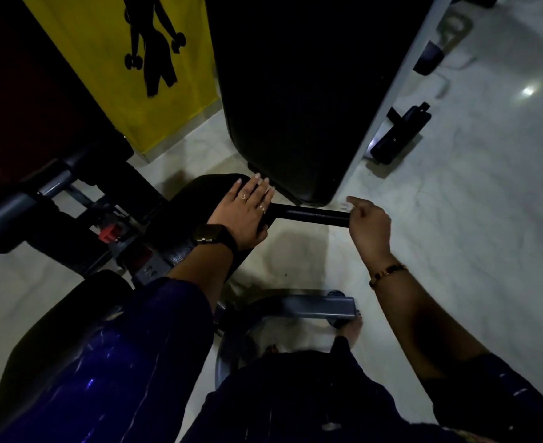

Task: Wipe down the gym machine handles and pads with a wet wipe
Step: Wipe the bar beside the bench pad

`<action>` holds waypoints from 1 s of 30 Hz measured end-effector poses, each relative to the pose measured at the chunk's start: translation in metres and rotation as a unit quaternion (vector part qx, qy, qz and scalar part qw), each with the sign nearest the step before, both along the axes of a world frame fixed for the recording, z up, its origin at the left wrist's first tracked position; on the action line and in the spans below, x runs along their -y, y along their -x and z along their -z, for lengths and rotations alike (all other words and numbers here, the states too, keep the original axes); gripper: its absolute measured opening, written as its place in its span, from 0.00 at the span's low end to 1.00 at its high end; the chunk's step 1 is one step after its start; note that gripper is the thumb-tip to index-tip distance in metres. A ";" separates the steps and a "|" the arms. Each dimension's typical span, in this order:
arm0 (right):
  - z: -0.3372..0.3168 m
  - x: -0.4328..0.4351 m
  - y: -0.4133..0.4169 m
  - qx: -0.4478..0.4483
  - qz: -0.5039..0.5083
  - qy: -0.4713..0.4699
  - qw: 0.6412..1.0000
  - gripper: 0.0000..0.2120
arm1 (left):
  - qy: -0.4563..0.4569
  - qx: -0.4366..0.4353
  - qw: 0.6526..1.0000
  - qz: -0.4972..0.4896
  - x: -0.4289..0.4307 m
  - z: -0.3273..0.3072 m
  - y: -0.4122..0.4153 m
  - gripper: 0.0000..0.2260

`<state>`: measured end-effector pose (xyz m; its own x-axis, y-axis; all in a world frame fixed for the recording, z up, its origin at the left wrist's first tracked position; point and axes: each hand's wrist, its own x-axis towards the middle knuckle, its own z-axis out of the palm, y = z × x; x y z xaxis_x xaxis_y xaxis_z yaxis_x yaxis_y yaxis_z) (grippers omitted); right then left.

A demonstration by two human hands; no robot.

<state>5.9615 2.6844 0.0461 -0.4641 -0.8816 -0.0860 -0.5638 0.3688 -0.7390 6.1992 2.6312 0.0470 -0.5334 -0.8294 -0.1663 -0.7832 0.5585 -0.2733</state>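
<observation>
My left hand (246, 212) lies flat with straight fingers on a small black pad (199, 199) of the gym machine. A black handle bar (311, 215) sticks out to the right from under that hand. My right hand (367, 223) is at the bar's right end with its fingers curled. A small pale bit of wet wipe (345, 206) shows at the fingertips, against the bar's end. Most of the wipe is hidden inside the hand.
A large black back pad (289, 91) on a grey frame (401, 75) rises just behind the bar. Black roller pads (4, 225) and a red part lie to the left. A grey foot bar (314, 306) is below. A yellow banner (110, 75) hangs behind. The floor is pale marble (471, 219).
</observation>
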 end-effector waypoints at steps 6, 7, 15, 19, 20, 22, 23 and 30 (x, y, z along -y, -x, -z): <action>-0.036 0.009 -0.024 0.482 -0.002 -0.140 0.865 0.17 | -0.054 -0.102 0.993 0.006 -0.001 -0.005 -0.003 0.27; -0.039 0.009 -0.027 0.523 0.005 -0.156 0.838 0.18 | -0.062 -0.164 0.984 -0.009 -0.002 -0.005 -0.002 0.25; -0.055 0.015 -0.056 0.564 -0.007 -0.100 0.820 0.03 | -0.253 -0.635 0.663 -0.305 -0.023 -0.021 0.025 0.22; -0.059 0.021 -0.067 0.555 -0.052 -0.082 0.826 0.02 | -0.275 -0.687 0.587 -0.329 -0.025 -0.031 0.034 0.11; -0.060 0.023 -0.070 0.557 -0.064 -0.077 0.825 0.02 | -0.262 -0.695 0.586 -0.324 -0.026 -0.034 0.034 0.08; -0.061 0.026 -0.074 0.546 -0.074 -0.079 0.830 0.04 | -0.240 -0.702 0.589 -0.320 -0.027 -0.036 0.033 0.06; -0.062 0.027 -0.075 0.541 -0.079 -0.086 0.833 0.04 | -0.228 -0.707 0.583 -0.329 -0.028 -0.037 0.032 0.05; -0.058 0.037 -0.080 0.539 -0.155 -0.132 0.818 0.09 | -0.180 -0.753 0.454 -0.440 -0.035 -0.044 0.026 0.06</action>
<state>6.0412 2.6475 0.1045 0.2487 -0.8277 -0.5030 0.2651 0.5577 -0.7865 6.1731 2.6661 0.0914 0.2452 -0.8954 -0.3718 0.1072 -0.3561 0.9283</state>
